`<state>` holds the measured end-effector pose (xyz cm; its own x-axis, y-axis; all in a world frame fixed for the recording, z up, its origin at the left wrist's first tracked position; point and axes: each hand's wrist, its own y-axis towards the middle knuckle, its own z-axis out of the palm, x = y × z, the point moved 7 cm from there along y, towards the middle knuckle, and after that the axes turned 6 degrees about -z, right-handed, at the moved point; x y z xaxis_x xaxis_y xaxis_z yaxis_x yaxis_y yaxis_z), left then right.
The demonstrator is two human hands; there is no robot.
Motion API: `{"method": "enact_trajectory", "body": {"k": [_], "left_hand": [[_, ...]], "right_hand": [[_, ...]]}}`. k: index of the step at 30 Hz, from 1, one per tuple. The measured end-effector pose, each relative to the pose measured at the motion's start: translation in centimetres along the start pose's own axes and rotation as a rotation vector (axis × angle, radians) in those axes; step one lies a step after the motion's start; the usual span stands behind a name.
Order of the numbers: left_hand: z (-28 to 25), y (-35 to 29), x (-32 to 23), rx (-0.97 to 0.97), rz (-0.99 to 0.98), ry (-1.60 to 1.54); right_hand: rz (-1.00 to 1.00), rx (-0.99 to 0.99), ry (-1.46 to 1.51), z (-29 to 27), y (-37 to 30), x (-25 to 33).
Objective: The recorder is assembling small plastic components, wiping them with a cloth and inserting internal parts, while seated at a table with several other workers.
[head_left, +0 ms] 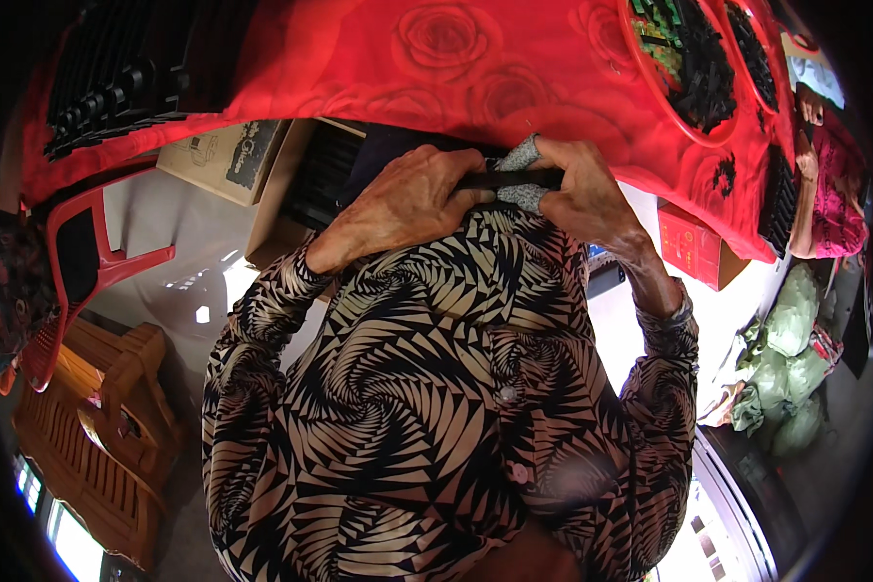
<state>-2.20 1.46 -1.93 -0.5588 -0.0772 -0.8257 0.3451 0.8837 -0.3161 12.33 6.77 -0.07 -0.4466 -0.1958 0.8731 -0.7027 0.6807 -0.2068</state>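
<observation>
fingers (468,161) of the left hand (403,202) and right hand (587,192) pinch a black strip (514,178) near its two ends, apparently for steadiness, just beside the counter's (359,58) near edge.

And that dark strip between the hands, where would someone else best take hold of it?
Probably pinch the dark strip at its middle, coming from above: it is narrow and lies crosswise, and that stretch faces up in view, while the left hand and right hand hold it on either side.
</observation>
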Motion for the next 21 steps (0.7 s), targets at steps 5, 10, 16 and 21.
{"method": "enact_trajectory", "body": {"k": [5,10,16,21], "left_hand": [[0.4,0.4,-0.2,-0.002,-0.055,-0.016],[0.6,1.1,0.4,-0.107,0.070,0.009],[-0.6,1.4,0.0,0.276,-0.091,-0.172],[-2.0,0.5,-0.1,0.252,-0.068,-0.105]], "right_hand": [[-0.094,-0.038,0.000,0.2,0.1,-0.1],[-0.090,-0.009,0.044,0.2,0.4,-0.4],[-0.080,0.048,0.282,-0.2,0.0,0.5],[-0.003,0.199,0.066,-0.9,0.2,2.1]]}}
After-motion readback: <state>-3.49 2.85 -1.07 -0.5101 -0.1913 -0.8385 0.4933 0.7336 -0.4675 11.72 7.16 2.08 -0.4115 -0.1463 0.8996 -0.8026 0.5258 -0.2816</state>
